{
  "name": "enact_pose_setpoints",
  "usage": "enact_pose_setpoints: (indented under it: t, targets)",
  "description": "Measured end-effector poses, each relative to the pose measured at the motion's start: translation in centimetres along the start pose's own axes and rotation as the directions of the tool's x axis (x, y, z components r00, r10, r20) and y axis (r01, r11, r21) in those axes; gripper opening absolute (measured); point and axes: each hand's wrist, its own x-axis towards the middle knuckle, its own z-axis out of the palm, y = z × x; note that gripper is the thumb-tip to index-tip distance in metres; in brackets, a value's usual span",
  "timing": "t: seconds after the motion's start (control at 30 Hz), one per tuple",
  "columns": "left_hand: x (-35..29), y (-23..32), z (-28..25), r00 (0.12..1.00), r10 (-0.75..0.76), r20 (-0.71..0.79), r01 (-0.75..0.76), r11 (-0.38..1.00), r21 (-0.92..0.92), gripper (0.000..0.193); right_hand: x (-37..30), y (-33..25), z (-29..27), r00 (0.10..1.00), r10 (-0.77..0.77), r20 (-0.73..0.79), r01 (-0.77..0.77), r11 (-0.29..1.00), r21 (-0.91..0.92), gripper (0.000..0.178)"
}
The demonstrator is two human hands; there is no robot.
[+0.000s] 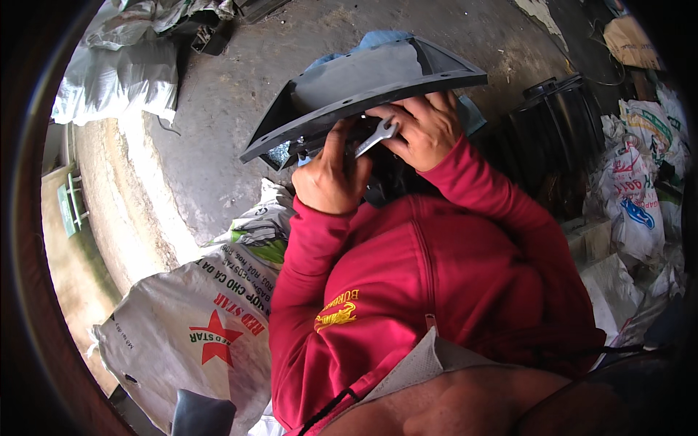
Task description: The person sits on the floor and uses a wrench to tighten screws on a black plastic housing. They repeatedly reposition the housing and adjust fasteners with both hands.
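Note:
A black tray-like plastic part (363, 77) with a grey inner face and a flanged, holed rim is tilted in front of me. My left hand (333, 174) is closed on an open-end wrench (375, 136), whose silver jaw points up and right toward my other hand. Bent fingers of my right hand (425, 131) reach under the near rim; the fingertips are partly hidden, so what they pinch cannot be made out. Dark fittings below the rim are mostly in shadow.
Blue cloth (385, 38) shows behind the part. Black ribbed housings (556, 120) stand at the right, near piled printed sacks (636, 196). A large white sack (182, 327) lies at my left. Clear plastic wrapping (120, 80) covers things at the far left.

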Motion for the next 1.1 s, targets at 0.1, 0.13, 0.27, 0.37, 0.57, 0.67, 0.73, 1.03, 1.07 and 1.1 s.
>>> enact_pose_setpoints:
  t: [0.1,0.13,0.27,0.37,0.57,0.67,0.73,1.03,1.07,1.1]
  targets:
    - [-0.1,-0.3,0.0,0.999,0.002,0.044,-0.003,0.999,0.04,0.054,0.2,-0.1,-0.1,1.0,-0.001,0.014,0.001,1.0,0.009,0.045]
    - [-0.1,-0.6,0.0,0.999,0.01,0.037,-0.012,0.999,0.048,0.054,0.3,-0.1,-0.1,1.0,0.001,0.021,-0.001,1.0,0.008,0.045]
    - [0.2,-0.2,-0.4,0.998,-0.006,0.069,0.005,1.0,0.014,0.055,0.3,0.1,0.1,1.0,-0.011,-0.009,0.011,1.0,0.002,0.044]
    - [0.0,-0.6,-0.2,0.998,0.036,0.041,-0.035,0.999,-0.017,0.055,0.0,-0.2,-0.2,1.0,0.008,0.027,-0.008,1.0,0.0,0.044]
    - [0.3,-0.7,0.0,1.0,0.014,0.021,-0.012,0.993,-0.115,0.053,0.1,-0.2,0.0,1.0,0.011,0.002,-0.011,1.0,-0.007,0.041]
    - [0.1,-1.2,0.6,1.0,0.024,0.004,-0.023,0.988,-0.156,0.053,0.0,0.0,0.2,1.0,-0.013,-0.022,0.013,1.0,-0.006,0.034]
    - [-0.2,-1.6,0.9,1.0,0.023,0.001,-0.022,0.991,-0.131,0.052,0.0,-0.1,0.4,0.999,-0.03,-0.031,0.03,1.0,-0.005,0.033]
    - [0.0,-0.5,0.0,0.993,0.091,-0.07,-0.089,0.996,0.032,0.055,0.3,0.2,0.2,0.997,-0.074,-0.017,0.074,0.997,-0.019,0.043]
    - [-0.2,-0.8,0.3,0.997,0.066,-0.041,-0.066,0.998,0.02,0.057,0.2,0.1,0.1,0.997,-0.076,-0.014,0.076,0.997,-0.021,0.044]
    - [-0.2,-0.7,0.2,0.998,0.061,-0.032,-0.06,0.998,0.026,0.057,0.3,0.1,-0.1,0.997,-0.078,-0.015,0.077,0.997,-0.022,0.044]
